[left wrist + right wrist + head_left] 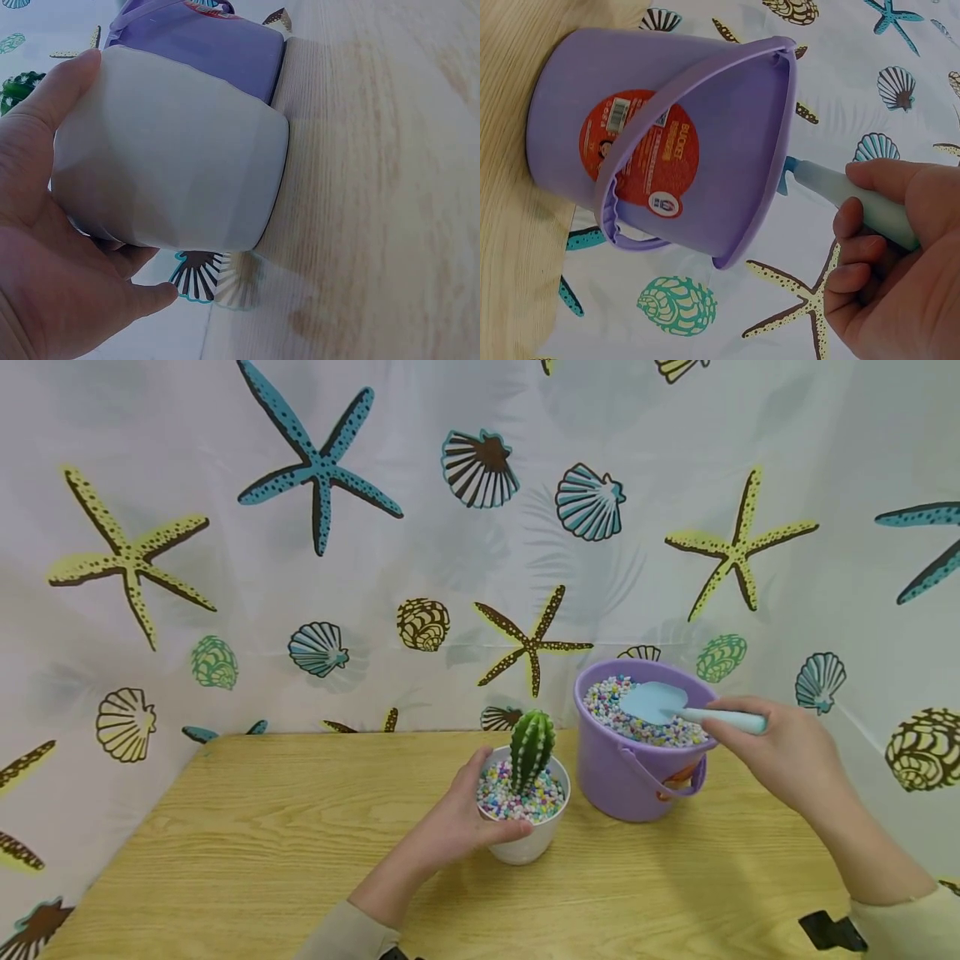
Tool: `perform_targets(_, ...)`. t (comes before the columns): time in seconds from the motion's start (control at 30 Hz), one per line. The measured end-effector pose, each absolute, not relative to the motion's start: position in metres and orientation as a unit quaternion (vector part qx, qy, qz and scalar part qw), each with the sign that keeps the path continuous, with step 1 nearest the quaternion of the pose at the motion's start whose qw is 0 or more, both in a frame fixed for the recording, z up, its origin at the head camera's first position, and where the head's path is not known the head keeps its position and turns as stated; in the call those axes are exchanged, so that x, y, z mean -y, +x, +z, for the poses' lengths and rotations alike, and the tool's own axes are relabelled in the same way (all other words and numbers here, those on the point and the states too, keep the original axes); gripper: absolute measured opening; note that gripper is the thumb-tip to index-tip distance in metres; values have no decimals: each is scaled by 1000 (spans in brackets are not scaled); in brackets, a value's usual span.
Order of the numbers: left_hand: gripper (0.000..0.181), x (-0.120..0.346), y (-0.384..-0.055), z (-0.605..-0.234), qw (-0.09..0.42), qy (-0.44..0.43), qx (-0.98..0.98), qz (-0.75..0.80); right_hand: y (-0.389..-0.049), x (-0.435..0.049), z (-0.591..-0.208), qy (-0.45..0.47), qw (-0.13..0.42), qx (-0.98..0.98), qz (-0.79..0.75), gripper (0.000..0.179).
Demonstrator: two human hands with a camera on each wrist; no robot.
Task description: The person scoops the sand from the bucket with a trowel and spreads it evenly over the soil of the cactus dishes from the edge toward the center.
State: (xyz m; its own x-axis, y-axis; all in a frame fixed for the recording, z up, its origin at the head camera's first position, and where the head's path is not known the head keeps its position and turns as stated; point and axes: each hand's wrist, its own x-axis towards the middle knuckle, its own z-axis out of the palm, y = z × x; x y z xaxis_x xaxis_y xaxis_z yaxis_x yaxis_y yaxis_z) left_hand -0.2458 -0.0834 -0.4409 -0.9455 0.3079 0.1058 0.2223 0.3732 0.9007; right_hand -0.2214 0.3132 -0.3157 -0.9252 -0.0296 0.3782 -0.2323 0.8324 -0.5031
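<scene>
My left hand (468, 818) grips the side of a white pot (525, 847), thumb on the near side and fingers around the left. A green cactus (532, 750) stands in it among small multicoloured pebbles (498, 802). In the left wrist view the pot (172, 150) rests on the table against my palm. My right hand (795, 752) holds a light blue toy shovel (654, 702) by its handle. The shovel's blade lies over the pebbles inside a purple bucket (622, 785). From the right wrist, fingers and thumb close around the pale handle (855, 199); the bucket wall hides the blade.
The bucket stands just right of the pot, its handle (667, 90) hanging down the near side. Both rest on a wooden table (300, 843). Behind rises a white cloth (420, 552) printed with starfish and shells.
</scene>
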Motion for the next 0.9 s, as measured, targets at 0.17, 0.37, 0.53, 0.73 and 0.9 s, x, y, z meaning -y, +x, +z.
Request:
perform_targets(0.17,130,83,-247,-442,39,164,-828,535,-224,-321,-309,72,152,949,266,48)
perform_targets(0.37,131,83,-249,-443,39,164,-829,534,-228,-326,-302,72,103,959,255,50)
perform_targets(0.53,131,84,-247,-442,38,165,-829,534,-234,-327,-296,74,68,962,254,54)
perform_targets(0.73,131,85,-247,-444,42,166,-827,535,-238,-325,-291,67,44,966,246,56)
perform_targets(0.9,130,85,-247,-443,44,169,-824,540,-240,-324,-291,64,39,967,244,58)
